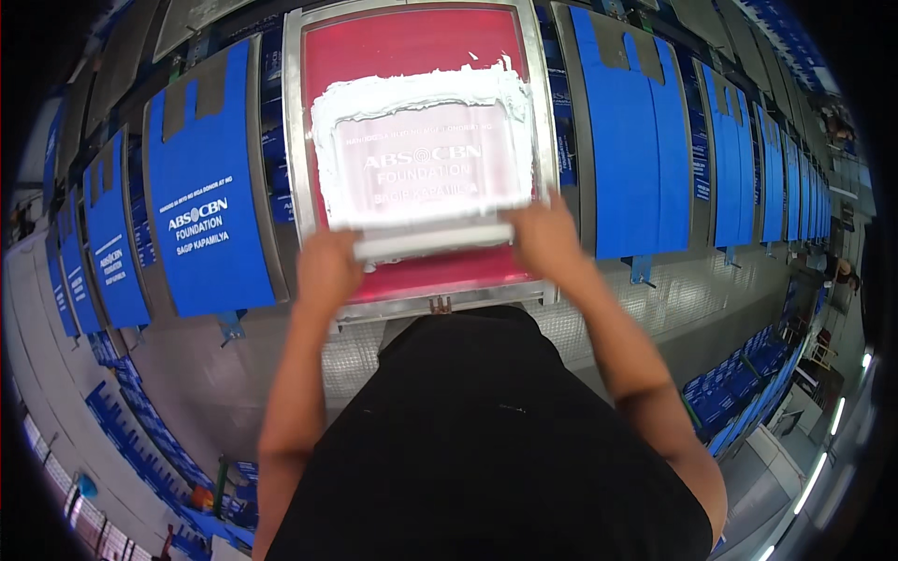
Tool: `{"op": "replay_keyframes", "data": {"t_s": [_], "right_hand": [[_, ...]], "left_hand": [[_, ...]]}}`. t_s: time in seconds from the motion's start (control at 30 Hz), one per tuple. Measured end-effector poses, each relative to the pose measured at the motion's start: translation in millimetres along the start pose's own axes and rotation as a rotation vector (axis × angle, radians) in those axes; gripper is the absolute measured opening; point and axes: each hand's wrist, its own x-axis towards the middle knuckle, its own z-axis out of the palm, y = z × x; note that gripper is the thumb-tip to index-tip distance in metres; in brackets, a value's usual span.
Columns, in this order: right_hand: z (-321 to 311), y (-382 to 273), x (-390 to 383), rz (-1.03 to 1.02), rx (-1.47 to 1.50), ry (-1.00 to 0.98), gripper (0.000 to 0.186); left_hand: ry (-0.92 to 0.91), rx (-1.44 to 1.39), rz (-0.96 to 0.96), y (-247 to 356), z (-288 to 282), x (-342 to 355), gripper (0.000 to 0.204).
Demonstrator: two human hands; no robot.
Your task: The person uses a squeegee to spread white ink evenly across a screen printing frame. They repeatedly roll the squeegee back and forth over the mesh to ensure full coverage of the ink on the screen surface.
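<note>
My left hand (pixel 327 266) and my right hand (pixel 550 241) are both closed on the ends of a pale squeegee (pixel 435 241), which lies across the lower part of a printing screen. The screen has a metal frame (pixel 296 140) and red mesh (pixel 402 39). Thick white ink (pixel 421 86) borders a paler, thinly coated middle where white lettering shows through. Below the squeegee, some white smears mark the red mesh. My fingertips are slightly blurred, and the squeegee's lower edge is hard to make out.
Printed blue fabric panels (pixel 198 210) lie on boards to the left, plain blue panels (pixel 631 150) to the right. Small blue brackets (pixel 642 270) stick out below the boards. Racks of blue pieces (pixel 739 383) stand behind me on the right, and more (pixel 140 421) on the left.
</note>
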Motion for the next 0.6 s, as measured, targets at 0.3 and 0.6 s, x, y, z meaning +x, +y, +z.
{"op": "replay_keyframes", "data": {"t_s": [0.3, 0.6], "right_hand": [[-23.1, 45.8, 143.0, -0.028, -0.118, 0.244, 0.041], [33.7, -0.2, -14.7, -0.076, 0.118, 0.252, 0.038]], "left_hand": [[0.173, 0.099, -0.059, -31.4, -9.4, 136.4, 0.029], [0.08, -0.059, 0.077, -9.1, 22.1, -26.6, 0.037]]}}
